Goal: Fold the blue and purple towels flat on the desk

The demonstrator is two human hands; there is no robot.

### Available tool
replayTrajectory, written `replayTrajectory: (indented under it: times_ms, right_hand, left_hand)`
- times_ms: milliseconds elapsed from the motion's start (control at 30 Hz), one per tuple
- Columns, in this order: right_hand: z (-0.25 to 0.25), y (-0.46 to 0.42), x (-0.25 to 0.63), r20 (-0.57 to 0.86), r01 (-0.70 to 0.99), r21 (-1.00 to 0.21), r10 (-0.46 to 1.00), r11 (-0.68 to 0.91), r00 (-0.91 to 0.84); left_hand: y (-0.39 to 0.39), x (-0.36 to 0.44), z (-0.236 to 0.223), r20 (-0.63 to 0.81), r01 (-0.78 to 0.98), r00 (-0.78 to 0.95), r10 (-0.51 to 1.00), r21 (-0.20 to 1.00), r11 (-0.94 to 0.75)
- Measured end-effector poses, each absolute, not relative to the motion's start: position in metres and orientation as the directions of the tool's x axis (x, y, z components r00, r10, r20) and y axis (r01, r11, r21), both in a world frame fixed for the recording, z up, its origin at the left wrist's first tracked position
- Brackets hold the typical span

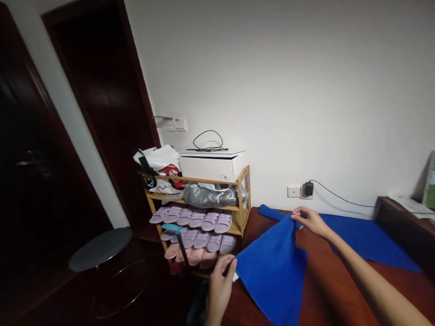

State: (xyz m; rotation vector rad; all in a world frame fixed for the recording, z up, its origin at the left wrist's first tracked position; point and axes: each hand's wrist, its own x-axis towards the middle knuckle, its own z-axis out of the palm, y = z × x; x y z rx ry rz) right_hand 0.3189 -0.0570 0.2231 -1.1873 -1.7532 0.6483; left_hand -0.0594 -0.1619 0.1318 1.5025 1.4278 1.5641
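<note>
A blue cloth (274, 271) hangs between my two hands above the reddish-brown table, its top edge stretched on a slant. My left hand (221, 283) pinches the lower left corner, where a small white tag shows. Farther back and higher, my right hand (310, 221) pinches the other corner between thumb and fingers. The cloth's lower part droops to a point toward the bottom of the view. Behind it lies a folded or rolled blue cloth (271, 213), partly hidden. Another blue cloth (369, 239) is spread flat beyond my right forearm.
Left of the table (334, 302) stands a wooden shoe rack (246, 198) with several slippers (209, 221), a white box (208, 166) and a bag (162, 160). A round stool (100, 247) stands near the doors. A black plug (308, 188) with a cable sits in the wall socket.
</note>
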Motion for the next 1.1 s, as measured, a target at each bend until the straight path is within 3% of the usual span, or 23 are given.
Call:
replayTrajectory:
  times_ms: [133, 267, 533, 733, 900, 1000, 1100]
  right_hand:
    - [0.259, -0.12, 0.364, 0.488, 0.426, -0.8, 0.871, 0.423, 0.053]
    - [0.28, -0.176, 0.387, 0.583, 0.458, -0.776, 0.772, 0.434, 0.254]
    - [0.302, -0.248, 0.395, 0.66, 0.509, -0.74, 0.62, 0.439, 0.425]
    - [0.258, -0.223, 0.413, 0.571, 0.481, -0.8, 0.702, 0.359, 0.426]
    - [0.196, -0.135, 0.427, 0.405, 0.527, -0.839, 0.798, 0.132, 0.446]
    - [0.151, -0.107, 0.414, 0.325, 0.588, -0.808, 0.8, -0.043, 0.504]
    - [0.09, -0.122, 0.383, 0.269, 0.62, -0.773, 0.815, -0.135, 0.513]
  left_hand:
    - [-0.147, -0.028, 0.213, 0.526, 0.155, -0.171, 0.833, 0.849, -0.505]
    - [-0.149, -0.004, 0.276, 0.616, 0.12, -0.151, 0.773, 0.788, -0.604]
    - [-0.163, 0.012, 0.332, 0.62, 0.049, -0.127, 0.774, 0.784, -0.619]
    - [-0.102, 0.029, 0.284, 0.572, 0.036, -0.008, 0.82, 0.82, -0.572]
    - [-0.021, 0.068, 0.22, 0.457, 0.294, 0.037, 0.889, 0.845, -0.447]
    - [-0.013, 0.091, 0.176, 0.451, 0.472, 0.05, 0.891, 0.775, -0.419]
    - [-0.039, 0.101, 0.122, 0.443, 0.613, 0.235, 0.865, 0.623, -0.486]
